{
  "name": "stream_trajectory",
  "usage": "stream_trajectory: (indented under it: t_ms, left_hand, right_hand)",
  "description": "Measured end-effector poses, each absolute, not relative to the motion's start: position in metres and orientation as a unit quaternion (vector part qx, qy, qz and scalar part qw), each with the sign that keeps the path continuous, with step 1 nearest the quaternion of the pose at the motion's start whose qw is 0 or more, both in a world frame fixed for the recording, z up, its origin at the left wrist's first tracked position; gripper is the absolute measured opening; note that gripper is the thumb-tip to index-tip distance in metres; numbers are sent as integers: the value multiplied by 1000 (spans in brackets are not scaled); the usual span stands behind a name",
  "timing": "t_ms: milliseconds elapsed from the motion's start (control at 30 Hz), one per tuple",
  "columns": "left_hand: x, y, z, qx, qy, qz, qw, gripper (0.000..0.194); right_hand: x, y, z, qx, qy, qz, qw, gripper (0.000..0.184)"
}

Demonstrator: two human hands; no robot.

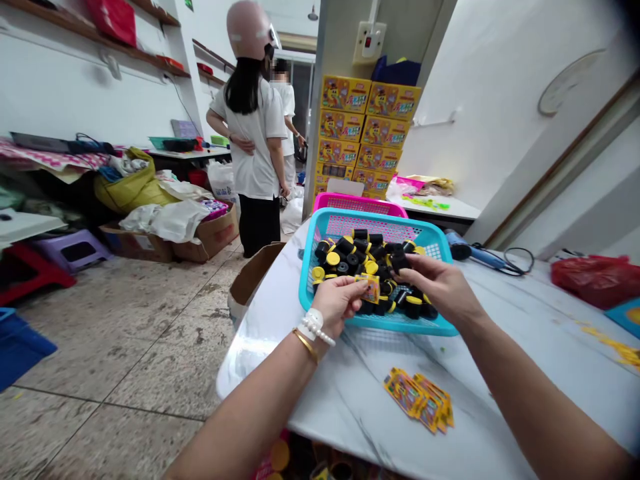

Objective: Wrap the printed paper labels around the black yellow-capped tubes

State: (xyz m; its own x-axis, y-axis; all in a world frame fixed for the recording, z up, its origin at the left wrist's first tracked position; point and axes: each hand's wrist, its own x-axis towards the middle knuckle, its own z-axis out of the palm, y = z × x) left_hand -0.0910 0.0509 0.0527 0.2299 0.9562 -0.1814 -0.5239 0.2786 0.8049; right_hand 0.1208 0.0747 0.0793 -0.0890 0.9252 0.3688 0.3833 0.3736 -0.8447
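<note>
The left fingers [346, 288] pinch a card [371, 289] above the basket [395, 325]; the right fingers [426, 264] grip a black cylinder [399, 261] over the others inside. A strip of surface [340, 387] separates basket from card pile [423, 403]; more opens rightward. Leftward, the surface's edge runs near the basket, a carton [244, 285] just beyond.

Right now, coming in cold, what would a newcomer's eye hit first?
Probably the bright blue basket on the table, heaped with black and yellow pieces; over it, the left hand pinches a small yellow packet and the right hand holds a black piece. Next, the yellow boxes stacked behind the basket, and left of them a person in a pink helmet.
</note>
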Motion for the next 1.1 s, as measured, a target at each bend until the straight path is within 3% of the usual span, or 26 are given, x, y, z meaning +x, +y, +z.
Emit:
stream_trajectory:
  t_ms: [133, 333, 600, 833, 1000, 1100]
  left_hand:
    - [-89, 51, 54, 298, 347, 512, 727, 16]
    - [-87, 46, 57, 297, 314, 487, 759, 12]
    - [-86, 48, 55, 306, 308, 472, 767, 14]
    - [-84, 47, 49, 321, 332, 481, 745, 23]
    - [-84, 43, 53, 353, 354, 481, 720, 29]
    - [-80, 36, 55, 404, 370, 476, 688, 33]
  right_hand:
    - [125, 38, 71, -425, -583, 482, 497, 44]
    - [115, 27, 57, -426, -572, 524, 465, 46]
    - [117, 28, 54, -466, -620, 447, 446, 40]
    - [112, 16, 62, -462, -765, 210, 397, 40]
    - [113, 10, 65, -441, -806, 126, 374, 51]
    - [118, 14, 51, -424, -810, 67, 399, 46]
